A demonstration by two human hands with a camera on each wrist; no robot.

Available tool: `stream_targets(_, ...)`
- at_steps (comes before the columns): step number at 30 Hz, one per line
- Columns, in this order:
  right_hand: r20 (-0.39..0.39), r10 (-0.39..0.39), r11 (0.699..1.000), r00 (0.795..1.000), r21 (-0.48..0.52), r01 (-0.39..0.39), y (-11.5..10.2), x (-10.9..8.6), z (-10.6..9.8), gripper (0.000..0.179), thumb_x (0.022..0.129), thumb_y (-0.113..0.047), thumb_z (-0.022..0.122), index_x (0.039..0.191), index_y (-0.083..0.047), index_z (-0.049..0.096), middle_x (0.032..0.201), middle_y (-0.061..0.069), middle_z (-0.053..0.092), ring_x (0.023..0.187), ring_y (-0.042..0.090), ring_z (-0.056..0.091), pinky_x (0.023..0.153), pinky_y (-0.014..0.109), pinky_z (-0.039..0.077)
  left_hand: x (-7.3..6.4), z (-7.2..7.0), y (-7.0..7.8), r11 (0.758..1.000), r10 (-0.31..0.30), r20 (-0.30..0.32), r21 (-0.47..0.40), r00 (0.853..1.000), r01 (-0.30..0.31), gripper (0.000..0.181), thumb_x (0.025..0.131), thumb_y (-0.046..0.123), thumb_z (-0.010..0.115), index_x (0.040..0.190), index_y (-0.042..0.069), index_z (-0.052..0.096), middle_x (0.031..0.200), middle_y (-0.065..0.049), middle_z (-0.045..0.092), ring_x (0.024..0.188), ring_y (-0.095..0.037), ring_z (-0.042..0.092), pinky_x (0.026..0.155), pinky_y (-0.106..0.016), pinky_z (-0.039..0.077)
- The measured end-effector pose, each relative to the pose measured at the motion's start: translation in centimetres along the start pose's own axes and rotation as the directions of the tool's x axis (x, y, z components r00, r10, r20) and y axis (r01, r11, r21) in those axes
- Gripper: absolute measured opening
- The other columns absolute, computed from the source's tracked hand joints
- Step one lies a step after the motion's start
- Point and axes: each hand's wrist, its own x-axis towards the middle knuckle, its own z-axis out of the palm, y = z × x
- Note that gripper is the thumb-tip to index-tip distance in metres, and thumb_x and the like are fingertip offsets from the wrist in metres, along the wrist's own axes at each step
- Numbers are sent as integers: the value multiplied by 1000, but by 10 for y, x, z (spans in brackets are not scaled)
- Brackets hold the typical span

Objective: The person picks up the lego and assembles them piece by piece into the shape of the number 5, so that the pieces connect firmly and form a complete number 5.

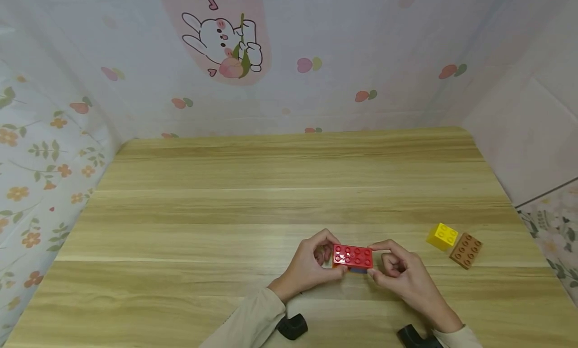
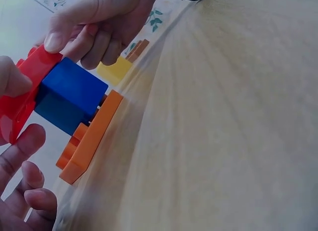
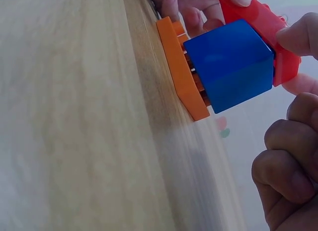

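A red building brick (image 1: 353,256) with two rows of studs tops a small stack. Under it is a blue brick (image 3: 231,64), which stands on a thin orange brick (image 2: 94,136) on the table. My left hand (image 1: 311,260) pinches the red brick's left end between thumb and fingers. At the other end, my right hand (image 1: 406,273) pinches it between thumb and index finger, other fingers curled in. Both wrist views show the red brick against the blue one's top; whether it is fully seated I cannot tell. From the head view, the red brick mostly hides the lower bricks.
Right of the hands, a yellow brick (image 1: 442,236) and a brown brick (image 1: 466,250) lie close together on the wooden table (image 1: 226,202). Patterned curtains (image 1: 325,87) hang behind the table and at its sides.
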Motion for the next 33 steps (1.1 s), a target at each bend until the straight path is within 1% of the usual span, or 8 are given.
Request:
stream_targets(3, 10, -7, 1000, 1000, 6, 7, 0, 0, 0, 46, 69, 11, 74, 108, -9, 58, 55, -1, 32, 51, -3, 27, 37, 22, 26, 1, -2, 2, 1000, -22, 13, -6, 1000, 22, 30, 71, -3, 73, 95, 4, 57, 69, -20, 51, 54, -33, 41, 47, -19, 34)
stream_targets(10, -11, -32, 999, 999, -36, 32, 5, -1, 1, 49, 65, 13, 75, 106, -10, 59, 54, -2, 33, 50, -1, 28, 40, 23, 27, 2, -3, 1, 1000, -30, 23, -4, 999, 30, 30, 71, -3, 74, 95, 3, 57, 68, -11, 53, 58, -33, 43, 49, -19, 35)
stream_targets(16, -24, -56, 998, 998, -34, 55, 10, -2, 2, 50, 63, 16, 74, 104, -9, 60, 54, -1, 33, 51, -2, 28, 40, 25, 25, 1, -3, 2, 1000, -28, 22, -7, 999, 29, 30, 71, -3, 73, 95, 2, 57, 68, -15, 53, 58, -34, 44, 49, -19, 34)
stream_targets(24, -42, -45, 998, 998, -38, 43, 9, -2, 3, 51, 62, 16, 75, 104, -9, 60, 54, -3, 33, 50, 0, 29, 43, 24, 28, 1, -3, 3, 999, -37, 24, -4, 999, 37, 30, 72, -3, 73, 96, 2, 58, 68, -9, 53, 58, -32, 43, 49, -19, 34)
stream_targets(33, -44, -49, 999, 998, -4, 49, 9, -2, 4, 50, 62, 19, 72, 103, -7, 60, 55, 0, 31, 49, 1, 27, 42, 25, 25, 1, -3, 2, 999, -33, 29, -9, 999, 34, 30, 73, -3, 73, 98, 2, 57, 69, -12, 54, 59, -33, 44, 49, -19, 34)
